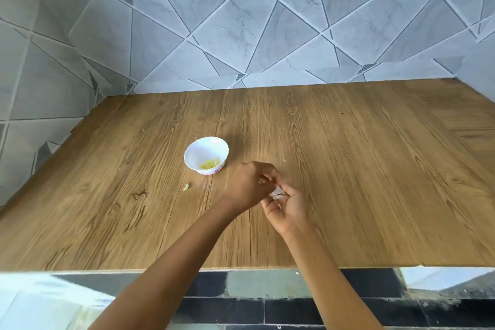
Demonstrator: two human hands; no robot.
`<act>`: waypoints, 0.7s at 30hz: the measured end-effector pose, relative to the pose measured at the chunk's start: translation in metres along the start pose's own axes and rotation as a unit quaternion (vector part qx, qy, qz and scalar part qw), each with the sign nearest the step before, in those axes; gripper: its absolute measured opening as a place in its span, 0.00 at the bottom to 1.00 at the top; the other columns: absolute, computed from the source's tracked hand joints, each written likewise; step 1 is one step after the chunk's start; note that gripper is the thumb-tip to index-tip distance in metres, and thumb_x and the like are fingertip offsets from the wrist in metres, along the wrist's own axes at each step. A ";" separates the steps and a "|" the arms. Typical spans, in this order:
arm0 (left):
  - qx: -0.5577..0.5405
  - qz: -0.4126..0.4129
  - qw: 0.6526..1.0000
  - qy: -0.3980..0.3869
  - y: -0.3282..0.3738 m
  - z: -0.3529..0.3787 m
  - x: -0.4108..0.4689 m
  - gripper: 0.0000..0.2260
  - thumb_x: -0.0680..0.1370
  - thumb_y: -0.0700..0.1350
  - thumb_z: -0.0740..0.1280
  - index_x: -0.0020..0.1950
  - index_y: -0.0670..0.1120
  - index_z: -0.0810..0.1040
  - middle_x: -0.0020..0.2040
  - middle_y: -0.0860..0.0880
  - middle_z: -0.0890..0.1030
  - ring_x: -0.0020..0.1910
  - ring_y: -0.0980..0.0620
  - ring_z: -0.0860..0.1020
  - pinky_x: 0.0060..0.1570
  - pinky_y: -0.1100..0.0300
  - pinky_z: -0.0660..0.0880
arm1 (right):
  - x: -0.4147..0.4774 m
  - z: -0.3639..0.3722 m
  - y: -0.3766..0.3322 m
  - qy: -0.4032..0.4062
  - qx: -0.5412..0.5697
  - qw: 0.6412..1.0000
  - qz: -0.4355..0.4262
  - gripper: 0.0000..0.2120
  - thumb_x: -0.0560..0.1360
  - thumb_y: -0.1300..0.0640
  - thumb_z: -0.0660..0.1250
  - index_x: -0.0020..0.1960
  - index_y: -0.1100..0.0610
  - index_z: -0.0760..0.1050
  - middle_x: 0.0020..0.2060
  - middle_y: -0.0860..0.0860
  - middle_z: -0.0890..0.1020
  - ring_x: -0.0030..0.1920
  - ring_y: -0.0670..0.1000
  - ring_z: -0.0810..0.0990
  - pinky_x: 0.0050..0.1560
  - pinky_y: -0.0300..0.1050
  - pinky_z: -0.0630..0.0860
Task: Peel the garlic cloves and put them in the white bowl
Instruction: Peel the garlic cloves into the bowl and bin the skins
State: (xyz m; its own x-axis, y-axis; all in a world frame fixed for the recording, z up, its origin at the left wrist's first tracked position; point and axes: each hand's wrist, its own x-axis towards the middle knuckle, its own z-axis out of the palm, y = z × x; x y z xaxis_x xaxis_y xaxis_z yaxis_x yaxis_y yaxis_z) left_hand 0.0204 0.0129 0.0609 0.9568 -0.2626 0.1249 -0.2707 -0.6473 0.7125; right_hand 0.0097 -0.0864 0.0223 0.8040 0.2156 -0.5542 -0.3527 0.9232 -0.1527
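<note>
Left hand (250,185) and right hand (288,209) both work one garlic clove (277,193) over the middle of the worktop (348,169)

I read the right hand, palm up, as cradling the garlic clove in curled fingers, while the left hand pinches its papery skin from the far side; the clove's long axis is too blurred to call. Toward the left edge a small pale scrap (186,186) lies loose, and past it stands the white bowl (192,150) with yellowish peeled cloves (210,164) inside. The bowl sits left of the hands and farther off, so I judge the left hand nearer for the drop
</note>
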 end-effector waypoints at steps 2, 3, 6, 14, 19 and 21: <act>-0.066 -0.022 0.998 -0.003 -0.006 -0.003 -0.003 0.11 0.69 0.29 0.65 0.42 0.41 0.83 0.38 0.51 0.83 0.38 0.58 0.81 0.42 0.69 0.75 | 0.003 -0.003 0.003 -0.007 -0.007 1.000 0.000 0.09 0.79 0.62 0.59 0.47 0.66 0.76 0.39 0.59 0.82 0.43 0.54 0.81 0.39 0.47 0.81; -0.095 -0.032 0.995 0.001 -0.009 -0.004 -0.003 0.11 0.69 0.28 0.65 0.42 0.41 0.83 0.38 0.49 0.83 0.39 0.55 0.82 0.44 0.63 0.79 | 0.005 -0.004 0.004 -0.007 -0.006 1.000 0.000 0.10 0.79 0.61 0.59 0.47 0.67 0.75 0.38 0.59 0.82 0.42 0.54 0.81 0.38 0.47 0.81; -0.096 -0.050 0.992 0.058 -0.019 -0.005 0.003 0.10 0.69 0.31 0.67 0.38 0.47 0.81 0.37 0.52 0.83 0.38 0.53 0.83 0.45 0.53 0.80 | 0.008 -0.009 0.003 -0.023 -0.003 1.000 -0.004 0.15 0.81 0.59 0.56 0.47 0.68 0.76 0.37 0.60 0.84 0.39 0.56 0.84 0.40 0.50 0.82; 0.153 -0.053 0.987 0.019 -0.036 0.023 0.076 0.07 0.77 0.44 0.66 0.51 0.51 0.83 0.48 0.52 0.84 0.47 0.52 0.80 0.45 0.57 0.77 | 0.004 -0.030 -0.031 -0.030 0.028 0.998 -0.048 0.18 0.82 0.58 0.52 0.54 0.70 0.75 0.45 0.63 0.83 0.48 0.58 0.83 0.48 0.52 0.79; 0.256 -0.052 0.964 -0.053 -0.040 0.045 0.113 0.09 0.78 0.41 0.63 0.52 0.51 0.82 0.52 0.49 0.82 0.49 0.48 0.81 0.43 0.60 0.74 | 0.003 -0.038 -0.053 -0.018 0.039 0.996 -0.078 0.17 0.82 0.58 0.52 0.54 0.70 0.75 0.45 0.63 0.83 0.54 0.58 0.79 0.47 0.51 0.80; 0.280 -0.048 0.956 -0.068 -0.042 0.047 0.118 0.08 0.78 0.41 0.64 0.50 0.50 0.82 0.50 0.48 0.82 0.48 0.48 0.80 0.41 0.60 0.75 | 0.004 -0.038 -0.058 -0.016 0.040 0.996 -0.081 0.18 0.82 0.58 0.52 0.54 0.70 0.75 0.45 0.63 0.83 0.54 0.58 0.79 0.47 0.51 0.79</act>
State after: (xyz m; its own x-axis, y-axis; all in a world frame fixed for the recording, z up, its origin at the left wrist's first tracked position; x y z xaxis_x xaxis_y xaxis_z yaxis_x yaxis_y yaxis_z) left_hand 0.1396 -0.0238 0.0132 0.9676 -0.2490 -0.0414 -0.2333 -0.9448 0.2302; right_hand 0.0148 -0.1516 -0.0021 0.8630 0.0701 -0.5003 -0.1780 0.9690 -0.1712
